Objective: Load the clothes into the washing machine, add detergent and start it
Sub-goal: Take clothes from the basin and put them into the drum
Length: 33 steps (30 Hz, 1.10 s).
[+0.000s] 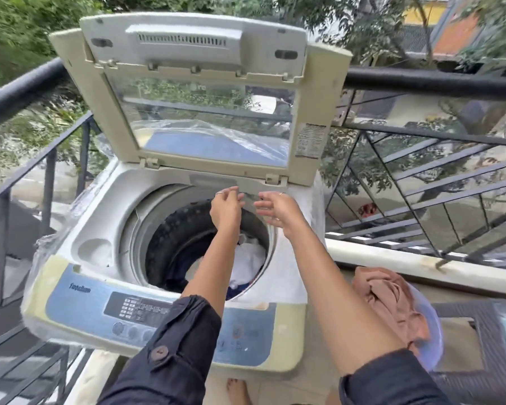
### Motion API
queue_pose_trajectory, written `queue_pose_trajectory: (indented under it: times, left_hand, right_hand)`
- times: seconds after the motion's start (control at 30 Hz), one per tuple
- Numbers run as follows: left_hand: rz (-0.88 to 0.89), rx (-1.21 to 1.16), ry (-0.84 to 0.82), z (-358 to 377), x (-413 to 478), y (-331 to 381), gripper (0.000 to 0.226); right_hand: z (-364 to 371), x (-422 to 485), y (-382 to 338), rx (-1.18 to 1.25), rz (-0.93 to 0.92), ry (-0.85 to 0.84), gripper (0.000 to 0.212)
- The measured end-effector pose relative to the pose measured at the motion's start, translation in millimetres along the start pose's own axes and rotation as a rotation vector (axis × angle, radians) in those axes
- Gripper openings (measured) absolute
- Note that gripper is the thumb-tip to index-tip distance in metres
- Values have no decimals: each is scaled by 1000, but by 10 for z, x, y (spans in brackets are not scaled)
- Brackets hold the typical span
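My left hand (227, 207) reaches across the drum to the back rim of the machine. Its fingers are curled, with the tips at the lower edge of a grey recessed panel (214, 180). I cannot tell whether they pinch anything there. My right hand (275, 210) hangs just beside it without touching it, fingers spread and slack, grasping nothing. Each hand wears a thin ring. My dark sleeves (181, 340) are pushed up to the elbows, and the left one shows a round brown button (160, 352).

Below my wrists lies the round perforated metal drum (170, 229), with white and dark blue clothes (250, 260) heaped in its right half. The drum sits in a cream and blue top-loading washing machine (79, 229), which is partly wrapped in clear plastic film. Its cream lid with a clear window (205, 121) stands raised at the back. The blue control panel (135, 309), with its buttons and dials, runs along the front edge under my left forearm.

To the right of the machine, under my right forearm, a translucent bluish plastic basin (435, 331) holds a crumpled pinkish-brown cloth (392, 302). A black metal railing (421, 83) runs round behind the machine, with trees beyond it. My bare foot (237, 390) shows on the floor in front of the washer.
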<state>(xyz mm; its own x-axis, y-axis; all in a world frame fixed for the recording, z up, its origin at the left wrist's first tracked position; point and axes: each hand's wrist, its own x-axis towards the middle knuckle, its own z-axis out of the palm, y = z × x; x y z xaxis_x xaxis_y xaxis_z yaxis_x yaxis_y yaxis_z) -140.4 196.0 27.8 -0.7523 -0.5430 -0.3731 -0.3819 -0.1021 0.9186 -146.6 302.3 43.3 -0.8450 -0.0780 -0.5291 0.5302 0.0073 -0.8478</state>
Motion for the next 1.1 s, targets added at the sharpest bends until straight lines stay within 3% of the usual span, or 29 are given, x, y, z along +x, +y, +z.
queue_pose_trajectory:
  times: [0.17,0.3,0.5,0.8,1.1]
  left_hand:
    - [61,-21,4,625,-451,36,27]
    - [76,6,-82,1256,-840,-130,27]
    - [23,55,-210,2234,-1314,-608,26]
    - [16,347,-267,3242,-1868,-1258,27]
    - [-30,509,-410,4086,-1644,-2300,28]
  right_hand:
    - [-727,-118,-21,87,-32,55,33]
    - [-1448,-264,23,170,-1,125,34]
    - [-2540,-353,277,192,45,218,12]
    - [-3882,-208,1033,279,110,480,10]
    - [-4672,321,2060,383,214,622,18]
